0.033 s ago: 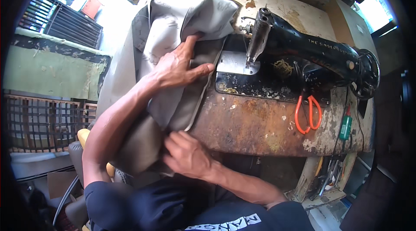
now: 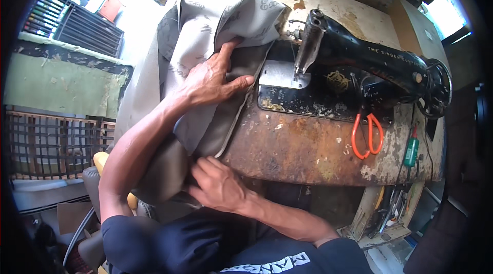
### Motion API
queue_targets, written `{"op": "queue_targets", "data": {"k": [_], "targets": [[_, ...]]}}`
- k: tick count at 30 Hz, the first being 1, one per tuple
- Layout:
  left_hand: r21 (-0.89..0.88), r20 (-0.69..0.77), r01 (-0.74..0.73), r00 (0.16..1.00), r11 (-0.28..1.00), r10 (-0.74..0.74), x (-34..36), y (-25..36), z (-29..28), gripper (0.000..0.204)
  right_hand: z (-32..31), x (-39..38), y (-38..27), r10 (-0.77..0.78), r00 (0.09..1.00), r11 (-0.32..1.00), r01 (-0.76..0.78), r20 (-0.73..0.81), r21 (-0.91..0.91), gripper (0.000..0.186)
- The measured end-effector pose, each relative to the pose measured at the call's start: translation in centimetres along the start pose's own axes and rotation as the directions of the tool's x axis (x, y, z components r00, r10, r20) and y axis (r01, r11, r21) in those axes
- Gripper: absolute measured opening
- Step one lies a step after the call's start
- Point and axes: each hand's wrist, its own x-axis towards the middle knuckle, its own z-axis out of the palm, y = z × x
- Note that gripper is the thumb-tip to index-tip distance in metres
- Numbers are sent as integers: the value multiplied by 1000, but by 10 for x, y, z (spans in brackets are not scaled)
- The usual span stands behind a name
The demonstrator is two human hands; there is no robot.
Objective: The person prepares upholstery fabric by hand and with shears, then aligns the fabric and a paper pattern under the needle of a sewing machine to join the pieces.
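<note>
A large piece of grey-brown fabric (image 2: pixel 197 32), possibly upholstery vinyl, with a paler printed underside, lies bunched left of the black sewing machine (image 2: pixel 354 43). My left hand (image 2: pixel 213 76) presses on it, thumb and index finger spread, fingertips partly under a fold. The thumb tip lies at the fabric's edge, beside the metal needle plate (image 2: pixel 284 74). Lower down, at the table's front edge, my right hand (image 2: pixel 218 184) is curled closed on the part of the fabric that hangs toward my lap. Its fingertips are partly hidden.
Orange-handled scissors (image 2: pixel 367 138) lie on the worn wooden table (image 2: pixel 292 145), blades against the machine bed. To their right is a small green bottle (image 2: pixel 411 152) with a red tip. Several tools stand in an open compartment (image 2: pixel 393 210) below the table's right side.
My right hand has shifted slightly left with the fabric in it. My left hand stays in place on the fabric, and the machine sits a little further right in the view.
</note>
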Motion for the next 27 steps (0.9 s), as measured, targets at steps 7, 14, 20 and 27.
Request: {"op": "queue_targets", "data": {"k": [7,14,20,27], "targets": [[-273,-161,-104,985,956,61,-32,-55,1,79,51,4,-7,14,976,979,-57,216,195,51],[-230,-29,-26,999,973,20,-66,-44,23,108,-48,25,30,-54,980,994,71,193,-81,22],[-278,-117,-147,986,949,119,-64,-40,32,101,-119,64,78,255,964,901,-264,-70,-345,35],[-302,-110,-184,981,935,158,-60,-45,38,98,-106,67,81,352,928,826,-370,-125,-425,35]]}}
